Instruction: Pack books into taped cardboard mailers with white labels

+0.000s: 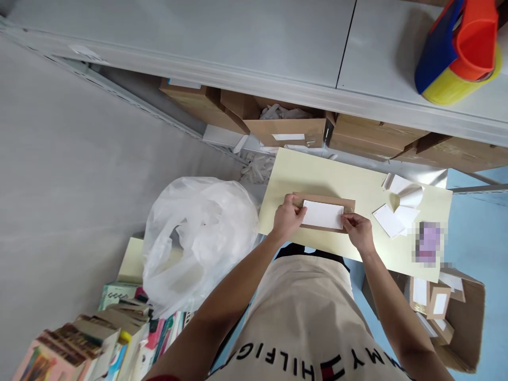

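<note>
A flat brown cardboard parcel (349,204) lies on a pale yellow table (317,169) with a white label (323,214) on its top. My left hand (288,216) grips the parcel's left end, fingers curled over the label's left edge. My right hand (357,228) presses its fingers together on the label's right edge and the parcel's near right corner. Both hands touch the parcel and label at once.
Loose white label sheets (395,216) lie on the table's right part. A tape dispenser (460,50) sits on the grey shelf above. Open cardboard boxes (289,129) stand behind the table. A white plastic bag (198,233) and stacked books (119,328) sit left; a box of small parcels (440,307) lower right.
</note>
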Available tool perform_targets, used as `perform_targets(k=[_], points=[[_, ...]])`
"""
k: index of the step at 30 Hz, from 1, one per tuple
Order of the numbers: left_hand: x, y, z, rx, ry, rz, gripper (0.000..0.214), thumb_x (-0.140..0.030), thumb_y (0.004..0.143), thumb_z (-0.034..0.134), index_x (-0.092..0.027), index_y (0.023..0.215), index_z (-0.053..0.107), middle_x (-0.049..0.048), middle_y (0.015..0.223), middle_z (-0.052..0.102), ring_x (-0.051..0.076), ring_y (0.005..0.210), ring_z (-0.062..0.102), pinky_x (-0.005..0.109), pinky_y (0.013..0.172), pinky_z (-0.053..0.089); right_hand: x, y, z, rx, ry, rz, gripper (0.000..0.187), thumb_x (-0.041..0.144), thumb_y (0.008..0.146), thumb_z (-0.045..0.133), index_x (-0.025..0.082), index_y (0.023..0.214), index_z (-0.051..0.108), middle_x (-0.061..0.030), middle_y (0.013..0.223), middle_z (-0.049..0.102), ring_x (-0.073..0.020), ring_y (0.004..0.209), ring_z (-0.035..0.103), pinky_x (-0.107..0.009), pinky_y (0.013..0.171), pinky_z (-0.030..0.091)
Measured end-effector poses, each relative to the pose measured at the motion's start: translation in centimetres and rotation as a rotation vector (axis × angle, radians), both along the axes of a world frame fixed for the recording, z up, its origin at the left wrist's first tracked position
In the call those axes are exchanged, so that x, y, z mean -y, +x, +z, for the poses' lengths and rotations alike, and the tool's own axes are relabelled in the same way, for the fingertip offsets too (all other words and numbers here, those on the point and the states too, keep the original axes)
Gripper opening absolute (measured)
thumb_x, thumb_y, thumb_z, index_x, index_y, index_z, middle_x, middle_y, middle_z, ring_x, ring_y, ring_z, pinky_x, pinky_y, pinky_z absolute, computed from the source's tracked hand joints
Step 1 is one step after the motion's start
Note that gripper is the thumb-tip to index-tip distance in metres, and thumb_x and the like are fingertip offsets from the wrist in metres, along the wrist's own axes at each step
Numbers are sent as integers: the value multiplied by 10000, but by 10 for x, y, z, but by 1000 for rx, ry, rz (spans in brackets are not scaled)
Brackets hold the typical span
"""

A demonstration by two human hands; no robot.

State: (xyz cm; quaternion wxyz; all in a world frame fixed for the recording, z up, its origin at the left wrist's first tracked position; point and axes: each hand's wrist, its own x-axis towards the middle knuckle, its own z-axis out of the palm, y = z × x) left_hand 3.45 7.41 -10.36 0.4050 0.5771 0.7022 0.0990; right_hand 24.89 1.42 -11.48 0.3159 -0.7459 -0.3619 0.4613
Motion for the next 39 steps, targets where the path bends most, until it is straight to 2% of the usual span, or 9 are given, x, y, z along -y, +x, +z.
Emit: perform_targets(k=[9, 16, 20, 23, 26, 29, 32, 35, 39], points=[[-5, 8, 4, -314, -31, -150, 485, -329, 835, 592, -163, 1260, 427, 43, 793, 737, 258, 895, 697, 323, 737, 493, 3, -5, 0, 389, 71, 227, 231, 350, 797, 545, 226, 809, 739, -52, 836, 751, -195, 702, 664, -310, 689, 514], [-14, 4, 20, -513, -47, -295, 743, -438, 818, 589, -91, 1420, 326, 154, 945, 717, 302, 941, 683, 348, 760, 496, 7, -2, 11, 670, 1, 472, 210, 297, 854, 544, 250, 814, 745, -49, 872, 697, -158, 673, 622, -259, 602, 448], [-9, -2, 30, -526, 101, -369, 761, -399, 844, 581, -74, 1465, 285, 182, 1013, 706, 309, 1009, 660, 376, 821, 498, 8, 0, 14, 829, 188, 572, 275, 301, 893, 493, 210, 874, 752, -114, 998, 677, -221, 870, 641, -317, 745, 489], [7, -3, 19, -360, 423, -649, 623, -403, 880, 530, -117, 1420, 405, 195, 1342, 566, 305, 1296, 480, 437, 1055, 375, 8, -12, 5, 876, 394, 696, 440, 400, 925, 452, 134, 1218, 646, -190, 1317, 575, -300, 1183, 550, -420, 957, 445], [20, -7, -8, -247, 566, -908, 658, -513, 902, 452, -143, 1444, 395, 163, 1524, 368, 307, 1424, 298, 519, 1154, 203, 11, -25, -9, 918, 347, 846, 612, 489, 950, 376, 111, 1427, 437, -187, 1486, 423, -303, 1379, 374, -486, 1090, 329], [20, -17, -32, -297, 569, -890, 737, -553, 896, 430, -149, 1498, 299, 158, 1558, 299, 322, 1446, 245, 559, 1152, 167, 21, -26, -18, 1029, 161, 830, 636, 499, 972, 298, 159, 1509, 275, -140, 1568, 285, -283, 1446, 261, -537, 1124, 256], [16, -27, -40, -311, 587, -870, 813, -600, 879, 429, -132, 1517, 242, 172, 1574, 241, 341, 1461, 188, 600, 1152, 93, 34, -19, -16, 1113, 56, 740, 641, 515, 974, 280, 183, 1522, 239, -126, 1584, 239, -302, 1458, 228, -579, 1124, 222], [20, -31, -36, -231, 620, -977, 855, -637, 865, 428, -125, 1520, 229, 178, 1583, 204, 343, 1468, 159, 596, 1158, 23, 45, -27, -11, 1102, 99, 702, 682, 553, 958, 304, 167, 1518, 256, -137, 1583, 228, -329, 1461, 209, -576, 1139, 199], [35, -30, -35, -135, 635, -1069, 782, -621, 886, 414, -180, 1515, 265, 144, 1574, 255, 315, 1463, 202, 562, 1174, 31, 55, -56, -15, 967, 193, 806, 668, 549, 965, 286, 179, 1521, 253, -128, 1575, 246, -298, 1460, 228, -513, 1149, 237]])
